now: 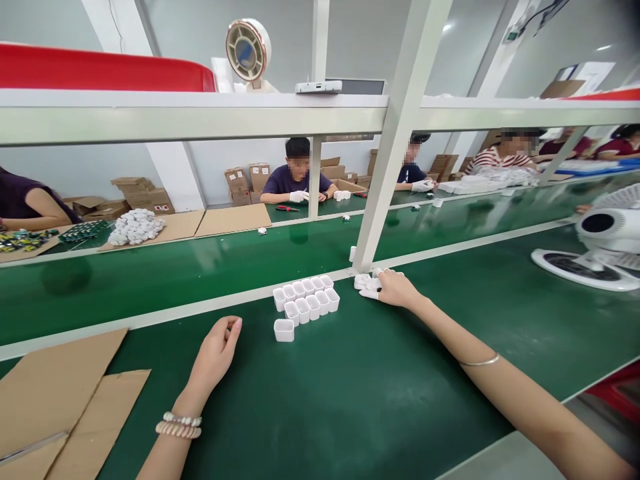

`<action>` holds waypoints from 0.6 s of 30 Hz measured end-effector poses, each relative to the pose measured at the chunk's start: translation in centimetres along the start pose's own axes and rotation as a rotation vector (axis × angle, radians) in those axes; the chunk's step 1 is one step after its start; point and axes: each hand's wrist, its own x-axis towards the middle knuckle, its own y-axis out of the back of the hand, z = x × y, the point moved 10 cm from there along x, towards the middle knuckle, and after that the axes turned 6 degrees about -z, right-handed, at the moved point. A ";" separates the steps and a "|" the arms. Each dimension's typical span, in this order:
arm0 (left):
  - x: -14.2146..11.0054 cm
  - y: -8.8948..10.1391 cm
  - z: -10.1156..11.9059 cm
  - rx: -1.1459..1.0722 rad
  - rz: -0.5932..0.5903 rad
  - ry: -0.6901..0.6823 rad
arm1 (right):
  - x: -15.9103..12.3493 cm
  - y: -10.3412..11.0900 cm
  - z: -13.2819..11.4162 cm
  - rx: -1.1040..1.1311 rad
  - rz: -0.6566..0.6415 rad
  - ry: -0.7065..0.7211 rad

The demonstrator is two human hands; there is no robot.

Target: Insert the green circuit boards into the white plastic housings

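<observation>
At the near left, flat cardboard [60, 393] lies on the green surface [310, 407]; farther away, a heap of small white pieces [135, 228] is on another cardboard sheet [185, 225]. To the right of the near cardboard is the left hand [220, 347], with two bracelets [179, 425] on its wrist. Its fingers are bent loosely and nothing shows in them, but I cannot tell if the palm is empty.

Next, a single white cup [284, 333] stands upright, apart from the hand. Just beyond it, more cups stand upright in two close rows: five in the near row [313, 309] and six in the far row [309, 288].

To the right, at the foot of a pale post [373, 220], the right hand [397, 288], with white covers on fingertips, touches a small white bundle [367, 283]; whether it grasps this, I cannot tell. At the far right stands a white fan [613, 230].
</observation>
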 end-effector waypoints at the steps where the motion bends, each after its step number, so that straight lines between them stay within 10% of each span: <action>1: 0.0 0.0 0.0 0.003 -0.001 0.000 | 0.1 -0.1 0.2 0.039 -0.002 0.001; 18: 0.0 0.3 0.3 0.057 0.024 -0.026 | -1.3 4.1 5.1 1.128 0.285 -0.053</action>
